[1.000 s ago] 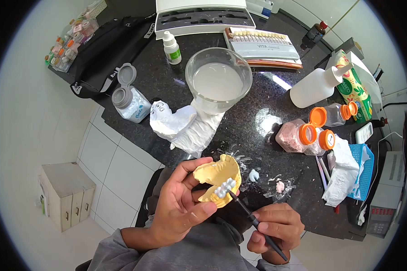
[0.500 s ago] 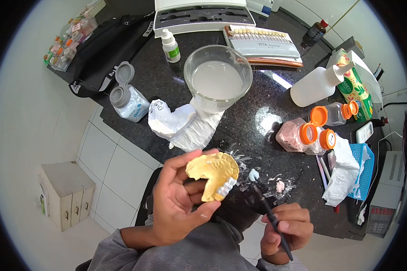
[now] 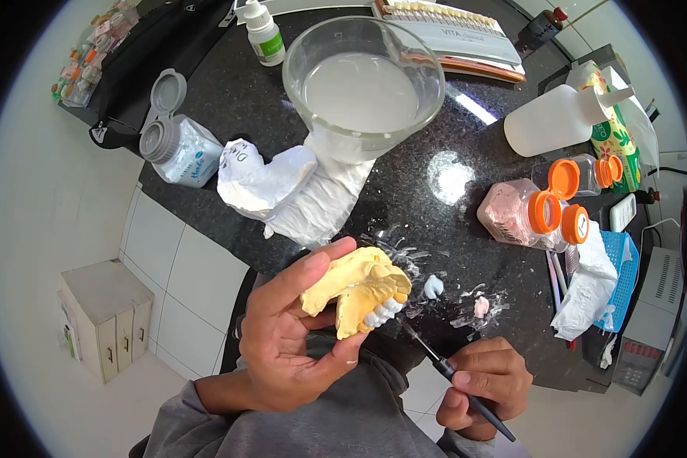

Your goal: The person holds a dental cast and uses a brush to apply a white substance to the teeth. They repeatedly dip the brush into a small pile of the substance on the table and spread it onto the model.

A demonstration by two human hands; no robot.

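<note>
My left hand [image 3: 294, 347] grips a yellow dental model [image 3: 351, 286] between thumb and fingers. White material [image 3: 383, 311] covers several teeth on the model's lower right side. My right hand [image 3: 487, 382] holds a thin black brush [image 3: 444, 368] in a pinch; its tip is close to the white teeth, and whether it touches them I cannot tell. On the dark counter just right of the model lie a pale blue lump [image 3: 433, 287] and a pink lump [image 3: 481, 307], with white smears around them.
A glass bowl [image 3: 427, 99] of cloudy liquid stands behind the model. Left of it are a white plaster cast [image 3: 263, 179] on crumpled tissue [image 3: 313, 214] and an open powder jar [image 3: 183, 153]. Orange-lidded jars [image 3: 507, 214] and a white bottle [image 3: 549, 122] stand at right.
The model has been tilted and turned in my left hand. The brush tip has moved left and down, from beside the blue lump to near the white teeth. The head view has shifted closer to the counter.
</note>
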